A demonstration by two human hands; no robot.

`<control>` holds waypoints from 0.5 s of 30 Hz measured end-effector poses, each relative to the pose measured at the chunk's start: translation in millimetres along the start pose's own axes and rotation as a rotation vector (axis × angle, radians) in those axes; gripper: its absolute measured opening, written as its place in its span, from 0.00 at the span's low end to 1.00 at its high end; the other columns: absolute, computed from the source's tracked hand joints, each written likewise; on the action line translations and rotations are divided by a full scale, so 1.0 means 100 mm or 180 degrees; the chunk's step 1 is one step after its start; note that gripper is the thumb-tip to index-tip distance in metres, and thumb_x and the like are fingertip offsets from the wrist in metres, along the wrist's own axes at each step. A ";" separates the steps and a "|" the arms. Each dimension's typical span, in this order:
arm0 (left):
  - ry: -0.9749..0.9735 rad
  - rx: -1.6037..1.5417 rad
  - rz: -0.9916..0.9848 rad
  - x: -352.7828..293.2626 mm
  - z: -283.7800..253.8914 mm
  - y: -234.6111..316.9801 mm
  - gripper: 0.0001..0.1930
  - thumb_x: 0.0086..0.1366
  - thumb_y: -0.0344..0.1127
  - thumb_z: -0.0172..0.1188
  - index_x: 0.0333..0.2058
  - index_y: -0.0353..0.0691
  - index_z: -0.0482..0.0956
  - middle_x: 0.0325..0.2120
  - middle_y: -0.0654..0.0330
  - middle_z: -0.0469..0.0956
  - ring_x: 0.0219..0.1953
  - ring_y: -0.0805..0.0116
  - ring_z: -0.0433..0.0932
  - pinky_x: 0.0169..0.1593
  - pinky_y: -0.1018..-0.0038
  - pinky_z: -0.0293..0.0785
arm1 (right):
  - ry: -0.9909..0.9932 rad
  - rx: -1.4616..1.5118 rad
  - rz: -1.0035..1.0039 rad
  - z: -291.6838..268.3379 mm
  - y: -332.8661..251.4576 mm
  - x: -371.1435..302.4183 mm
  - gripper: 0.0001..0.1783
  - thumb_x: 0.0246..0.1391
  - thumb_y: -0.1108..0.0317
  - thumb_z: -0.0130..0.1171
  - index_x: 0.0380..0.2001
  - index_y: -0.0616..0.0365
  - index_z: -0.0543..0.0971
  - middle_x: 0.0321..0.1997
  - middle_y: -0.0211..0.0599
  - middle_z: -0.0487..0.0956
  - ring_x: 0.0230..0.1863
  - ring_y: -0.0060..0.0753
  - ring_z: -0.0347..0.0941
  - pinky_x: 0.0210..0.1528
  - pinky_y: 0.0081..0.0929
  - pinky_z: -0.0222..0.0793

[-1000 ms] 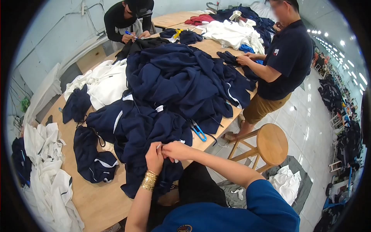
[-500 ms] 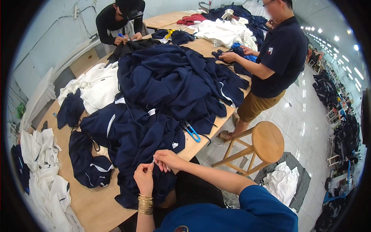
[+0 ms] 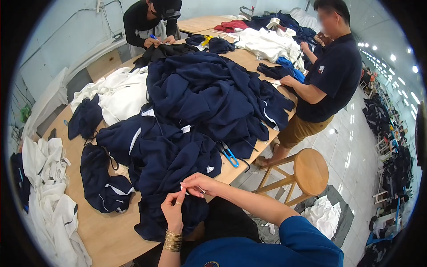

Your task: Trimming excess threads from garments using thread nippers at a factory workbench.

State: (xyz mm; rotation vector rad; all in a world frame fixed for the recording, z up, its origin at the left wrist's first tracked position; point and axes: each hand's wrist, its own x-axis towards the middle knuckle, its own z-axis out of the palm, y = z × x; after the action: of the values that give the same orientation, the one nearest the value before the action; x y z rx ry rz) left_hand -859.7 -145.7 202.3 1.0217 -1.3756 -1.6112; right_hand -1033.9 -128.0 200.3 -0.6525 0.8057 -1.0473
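Navy garments (image 3: pixel 200 84) are heaped on the wooden table (image 3: pixel 104 233), none visibly folded or stacked; no container can be made out. Over the nearest folds, by left hand (image 3: pixel 173 209) and right hand (image 3: pixel 199 184), both closed at the tips, a small white piece (image 3: pixel 183 187) of uncertain kind is pinched, its handling seemingly incomplete.

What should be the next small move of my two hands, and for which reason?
Perhaps steady the left hand and ease the right hand slightly along the small white piece: both hands meet at it, over the navy garment.
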 end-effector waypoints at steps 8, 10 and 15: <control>-0.0158 -0.0017 -0.0009 0.03 -0.07 -0.03 0.03 0.60 0.26 0.60 0.32 0.32 0.77 0.26 0.68 0.75 0.29 0.82 0.69 0.36 0.84 0.65 | -0.0382 -0.1081 -0.0026 0.33 -0.39 -0.03 0.16 0.62 0.59 0.49 0.36 0.59 0.80 0.16 0.28 0.74 0.13 0.16 0.68 0.14 0.11 0.59; -0.0123 -0.0229 -0.0140 0.06 -0.06 0.01 0.03 0.61 0.26 0.58 0.33 0.32 0.77 0.26 0.68 0.75 0.30 0.82 0.69 0.37 0.84 0.65 | -0.0386 -0.0782 -0.0137 0.28 -0.33 -0.03 0.16 0.62 0.59 0.47 0.42 0.57 0.79 0.23 0.29 0.76 0.18 0.17 0.71 0.16 0.13 0.63; -0.0362 -0.1049 -0.0850 0.14 -0.15 0.08 0.06 0.63 0.28 0.56 0.37 0.34 0.78 0.29 0.70 0.75 0.31 0.83 0.68 0.37 0.85 0.62 | 0.0582 -0.1895 -0.0919 0.27 -0.16 -0.05 0.09 0.58 0.68 0.54 0.38 0.60 0.78 0.29 0.30 0.73 0.22 0.22 0.75 0.23 0.19 0.69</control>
State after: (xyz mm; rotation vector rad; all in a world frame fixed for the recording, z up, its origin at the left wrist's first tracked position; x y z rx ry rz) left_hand -850.6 -165.6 207.7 0.9542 -1.0273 -2.0407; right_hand -1020.5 -127.2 228.8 -1.2173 1.2269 -1.1412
